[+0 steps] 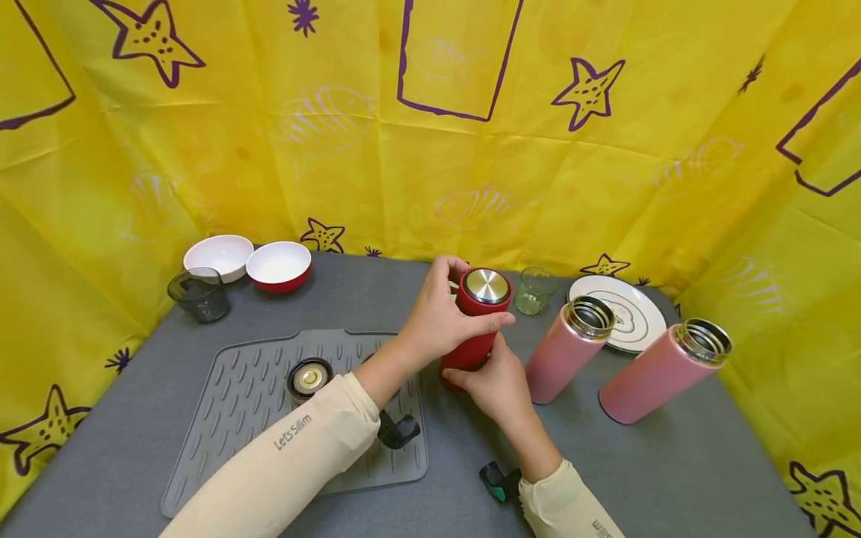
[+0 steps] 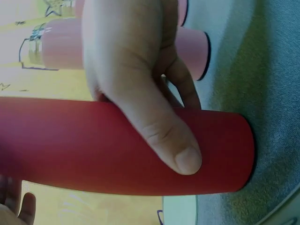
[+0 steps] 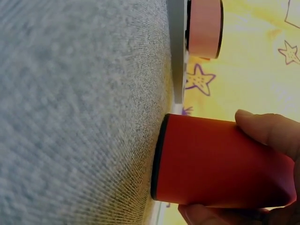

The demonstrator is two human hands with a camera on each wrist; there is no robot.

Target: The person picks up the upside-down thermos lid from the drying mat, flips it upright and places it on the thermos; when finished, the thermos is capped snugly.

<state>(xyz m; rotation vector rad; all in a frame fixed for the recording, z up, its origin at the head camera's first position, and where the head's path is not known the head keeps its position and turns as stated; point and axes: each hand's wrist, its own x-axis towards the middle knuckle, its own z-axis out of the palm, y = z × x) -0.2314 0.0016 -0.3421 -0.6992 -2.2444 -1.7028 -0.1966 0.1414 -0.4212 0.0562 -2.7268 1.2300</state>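
A red thermos (image 1: 471,347) stands upright on the grey table, a brushed steel disc on its top. My left hand (image 1: 440,317) grips it near the top, thumb across the front and fingers behind. Lower down, my right hand (image 1: 499,379) holds the body close to the base. In the left wrist view the right thumb lies along the red thermos (image 2: 93,145). The right wrist view has the black-edged base of the thermos (image 3: 206,161) on the table, with the right hand (image 3: 276,136) around it.
Two pink thermoses (image 1: 558,355) with uncapped steel necks stand to the right, before a white plate (image 1: 649,317). A clear glass (image 1: 534,291) is behind. At left are a grey drying mat (image 1: 249,381) bearing a round lid (image 1: 311,377), two bowls (image 1: 279,269) and a dark glass (image 1: 202,299).
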